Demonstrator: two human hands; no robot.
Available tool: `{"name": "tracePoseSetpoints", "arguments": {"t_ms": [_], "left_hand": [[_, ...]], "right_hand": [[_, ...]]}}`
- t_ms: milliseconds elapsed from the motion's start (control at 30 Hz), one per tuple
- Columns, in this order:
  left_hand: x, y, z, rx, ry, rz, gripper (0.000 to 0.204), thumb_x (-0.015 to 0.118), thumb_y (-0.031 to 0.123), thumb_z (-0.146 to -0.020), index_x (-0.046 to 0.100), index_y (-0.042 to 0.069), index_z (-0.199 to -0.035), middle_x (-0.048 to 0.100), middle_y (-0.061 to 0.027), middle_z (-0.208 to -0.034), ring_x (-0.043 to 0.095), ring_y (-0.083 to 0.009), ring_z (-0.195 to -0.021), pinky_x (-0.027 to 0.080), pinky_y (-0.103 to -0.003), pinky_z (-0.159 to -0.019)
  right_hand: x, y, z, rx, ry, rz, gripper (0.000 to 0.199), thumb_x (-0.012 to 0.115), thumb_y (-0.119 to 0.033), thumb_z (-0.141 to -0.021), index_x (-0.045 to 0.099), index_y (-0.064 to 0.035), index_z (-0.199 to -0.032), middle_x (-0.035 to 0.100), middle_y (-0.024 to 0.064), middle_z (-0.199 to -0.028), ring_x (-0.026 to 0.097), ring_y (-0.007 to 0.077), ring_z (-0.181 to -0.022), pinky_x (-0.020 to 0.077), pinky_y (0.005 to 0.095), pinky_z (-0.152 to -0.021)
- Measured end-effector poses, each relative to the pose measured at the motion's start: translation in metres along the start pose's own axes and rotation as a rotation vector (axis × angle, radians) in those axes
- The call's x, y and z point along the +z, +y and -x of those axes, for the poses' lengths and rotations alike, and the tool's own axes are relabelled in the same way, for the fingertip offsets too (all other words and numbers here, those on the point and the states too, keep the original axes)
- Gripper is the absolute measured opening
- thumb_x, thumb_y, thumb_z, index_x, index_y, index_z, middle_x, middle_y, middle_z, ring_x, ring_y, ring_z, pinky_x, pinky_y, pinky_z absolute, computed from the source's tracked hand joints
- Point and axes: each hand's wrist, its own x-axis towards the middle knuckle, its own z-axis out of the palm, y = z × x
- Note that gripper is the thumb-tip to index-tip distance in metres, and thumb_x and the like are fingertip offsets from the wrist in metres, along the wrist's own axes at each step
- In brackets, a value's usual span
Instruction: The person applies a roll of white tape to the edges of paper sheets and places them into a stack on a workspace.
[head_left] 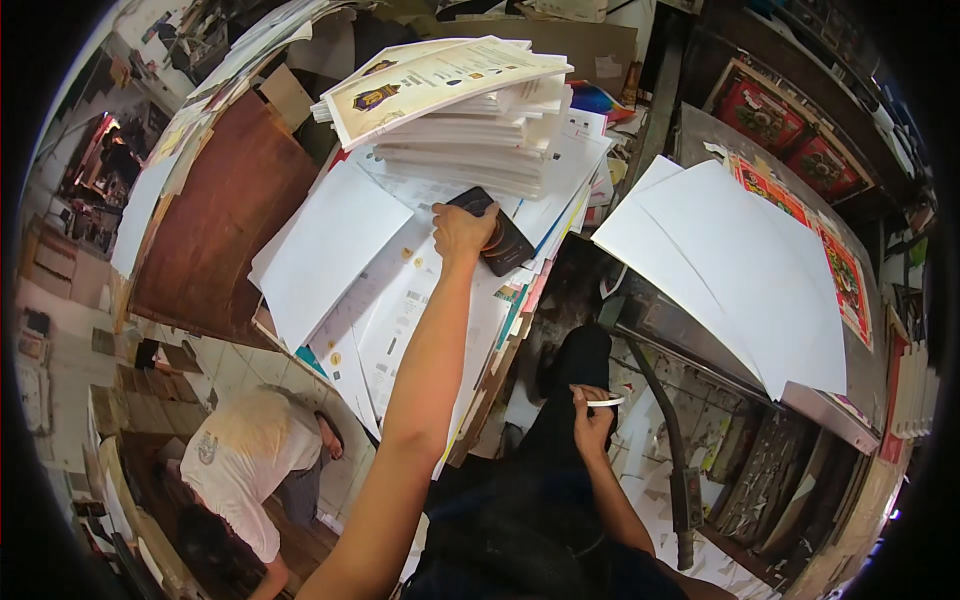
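My left hand [463, 232] is stretched forward over the paper-covered stack, its fingers closed round a black smartphone [510, 250]. The phone lies at a slant over printed sheets [400, 290]. Just beyond it rises a tall pile of cream printed sheets [450, 90] with a dark emblem. Left of my forearm are blank white sheets [345, 240]. Low beside my dark-clothed knee, my right hand [592, 425] is closed on a thin white curved thing, like a ring or rim [604, 401]. Its exact kind is too small to tell.
To the right, large white sheets [720, 260] cover a metal surface, with red printed pieces [845, 275] beside them. A brown board [220, 210] stands left under stacked paper. Another person in a pale shirt [255, 455] bends down at lower left. Paper scraps litter the tiled floor [650, 470].
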Motion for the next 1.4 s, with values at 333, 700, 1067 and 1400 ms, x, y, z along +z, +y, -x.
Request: {"name": "tracePoseSetpoints", "arguments": {"t_ms": [333,700,1067,1400], "left_hand": [[-0.037,-0.076,0.053,0.356,0.084,0.459,0.068,0.072,0.045,-0.09,0.053,-0.003,-0.134,0.068,-0.0126,-0.103,0.064,-0.0155,-0.077,0.052,-0.031,-0.069],[-0.071,-0.127,0.268,0.769,-0.323,0.473,0.039,0.082,0.018,-0.082,0.067,0.003,-0.114,0.068,-0.0145,-0.108,0.068,-0.0318,-0.097,0.054,-0.037,-0.084],[-0.108,-0.169,0.222,0.849,0.017,0.334,0.041,0.08,0.036,-0.083,0.072,0.008,-0.111,0.072,-0.012,-0.109,0.068,-0.0311,-0.102,0.051,-0.044,-0.092],[-0.149,-0.216,0.079,0.586,0.119,-0.399,0.062,0.062,-0.001,-0.081,0.045,-0.003,-0.142,0.046,-0.0221,-0.15,0.044,-0.0433,-0.138,0.04,-0.055,-0.113]], "right_hand": [[-0.011,-0.019,0.006,0.268,-0.069,-0.386,0.043,0.051,-0.034,-0.106,0.067,0.0036,-0.121,0.071,0.0131,-0.105,0.065,0.0196,-0.103,0.0468,0.0306,-0.091],[-0.003,-0.136,-0.013,0.363,-0.363,-1.063,0.057,0.04,-0.041,-0.109,0.052,0.0086,-0.136,0.065,0.0195,-0.12,0.067,0.027,-0.104,0.052,0.0381,-0.094],[0.028,-0.131,0.005,-0.003,-0.322,-0.707,0.051,0.051,-0.033,-0.104,0.059,0.0107,-0.128,0.063,0.0196,-0.123,0.061,0.0242,-0.111,0.0471,0.0368,-0.097],[-0.006,-0.111,0.013,0.104,-0.207,-0.741,0.058,0.054,-0.038,-0.102,0.052,0.0068,-0.139,0.061,0.0201,-0.128,0.059,0.0253,-0.114,0.0471,0.0373,-0.096]]}}
